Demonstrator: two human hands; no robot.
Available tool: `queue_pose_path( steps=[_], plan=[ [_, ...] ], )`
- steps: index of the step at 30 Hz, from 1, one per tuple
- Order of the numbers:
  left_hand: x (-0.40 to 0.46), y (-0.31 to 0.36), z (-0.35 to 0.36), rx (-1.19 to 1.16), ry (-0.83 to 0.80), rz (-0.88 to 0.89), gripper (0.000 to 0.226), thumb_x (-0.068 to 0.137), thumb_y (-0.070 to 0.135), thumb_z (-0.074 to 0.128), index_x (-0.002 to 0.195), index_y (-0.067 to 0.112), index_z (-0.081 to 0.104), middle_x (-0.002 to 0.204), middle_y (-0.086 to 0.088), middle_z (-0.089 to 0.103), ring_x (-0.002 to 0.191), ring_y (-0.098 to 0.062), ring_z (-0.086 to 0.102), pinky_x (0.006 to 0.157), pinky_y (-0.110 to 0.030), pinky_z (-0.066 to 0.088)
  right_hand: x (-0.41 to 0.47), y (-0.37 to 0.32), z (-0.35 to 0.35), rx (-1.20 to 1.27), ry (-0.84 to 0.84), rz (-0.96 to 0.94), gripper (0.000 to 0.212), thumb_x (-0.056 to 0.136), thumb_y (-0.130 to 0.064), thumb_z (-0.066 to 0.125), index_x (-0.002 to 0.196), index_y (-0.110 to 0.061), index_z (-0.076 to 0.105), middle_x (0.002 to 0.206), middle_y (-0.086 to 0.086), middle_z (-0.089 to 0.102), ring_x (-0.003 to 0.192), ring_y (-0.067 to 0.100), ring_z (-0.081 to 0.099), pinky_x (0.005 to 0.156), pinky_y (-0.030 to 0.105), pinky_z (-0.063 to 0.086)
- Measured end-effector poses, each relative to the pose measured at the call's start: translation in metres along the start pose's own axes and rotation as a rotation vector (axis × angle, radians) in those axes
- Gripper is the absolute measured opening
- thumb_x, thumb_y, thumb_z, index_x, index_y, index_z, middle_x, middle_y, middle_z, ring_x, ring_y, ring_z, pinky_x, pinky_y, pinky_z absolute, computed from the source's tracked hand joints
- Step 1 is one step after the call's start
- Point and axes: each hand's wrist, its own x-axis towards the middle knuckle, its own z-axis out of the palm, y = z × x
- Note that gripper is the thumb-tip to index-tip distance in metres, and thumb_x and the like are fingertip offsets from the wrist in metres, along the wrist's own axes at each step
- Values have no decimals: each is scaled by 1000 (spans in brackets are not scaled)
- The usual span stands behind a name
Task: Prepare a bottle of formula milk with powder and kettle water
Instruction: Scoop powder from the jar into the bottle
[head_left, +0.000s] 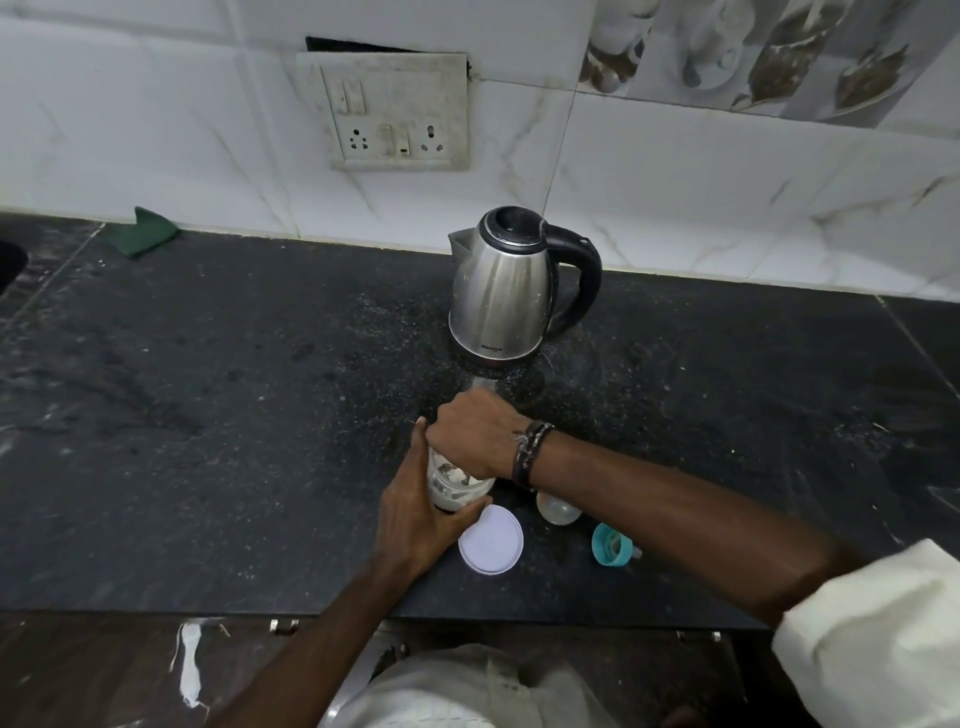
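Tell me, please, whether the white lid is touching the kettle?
Apart: the head view shows bare dark counter between the white lid and the kettle.

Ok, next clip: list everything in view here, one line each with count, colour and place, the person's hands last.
kettle: 1, steel with black lid and handle, back of counter.
jar: 1, clear with white powder, front centre.
white lid: 1, flat on counter beside jar.
clear dome cap: 1, right of lid.
teal teat ring: 1, on its side, right of cap.
green cloth: 1, by wall, left.
switchboard: 1, white, on wall.
counter: 1, black.
left hand: grips jar's side.
right hand: over jar's mouth; contents hidden.
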Motion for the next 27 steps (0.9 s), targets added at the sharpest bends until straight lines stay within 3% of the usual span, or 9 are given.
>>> queue_pose_path(
  steps=[2,4,5,9,12,16,20,24,27],
  plan=[
    [0,2,0,12,-15,16,122,60,43,93,150,34,10,147,14,36,127,14,32,97,6,24,-9,0,-2,59,127,-28,7,82,-8,66,77,-8,71,76,10,72,66,31,70,51,29,38],
    [0,2,0,21,-21,40,119,61,46,88,151,34,10,151,10,36,129,14,32,99,5,24,-18,1,4,101,224,-21,20,61,-4,79,51,-11,62,48,7,61,38,26,58,41,22,29],
    [0,1,0,24,-22,47,119,61,46,87,151,35,10,151,10,37,128,14,33,99,5,24,-21,0,6,84,202,-1,27,60,-6,79,46,-14,58,45,5,58,34,24,55,41,20,24],
    [-4,0,1,15,-23,76,116,61,46,87,149,39,12,148,17,39,124,29,33,98,3,27,-33,-4,7,52,166,101,28,63,-10,75,46,-18,55,62,7,60,38,20,50,45,25,7],
    [-5,0,2,-1,-14,77,115,62,47,87,149,42,13,151,8,44,128,20,38,100,0,30,-40,-3,11,18,153,137,21,70,-8,68,54,-16,58,84,10,62,47,21,53,45,28,6],
    [-6,-3,4,2,-12,101,116,62,55,84,153,32,15,150,1,48,129,-1,48,102,-2,32,-43,1,14,64,189,126,18,74,-3,67,62,-14,60,66,5,59,50,25,59,44,30,16],
    [-8,-5,5,11,3,135,114,64,56,81,155,26,20,145,10,49,128,0,49,102,-3,33,-42,0,16,114,177,70,17,79,0,62,69,-14,59,69,6,63,61,28,63,48,32,28],
    [-7,-5,4,9,0,141,117,64,48,86,153,50,10,147,8,49,130,10,45,104,-5,33,-44,-7,13,75,154,86,38,55,2,77,50,-20,47,48,3,54,44,24,54,42,28,21],
    [-5,-7,5,8,-14,137,118,64,48,87,150,58,6,150,3,48,131,5,45,105,-4,31,-42,-9,15,35,189,97,40,48,-1,84,43,-20,49,41,1,50,40,20,50,40,24,19]
  ],
)
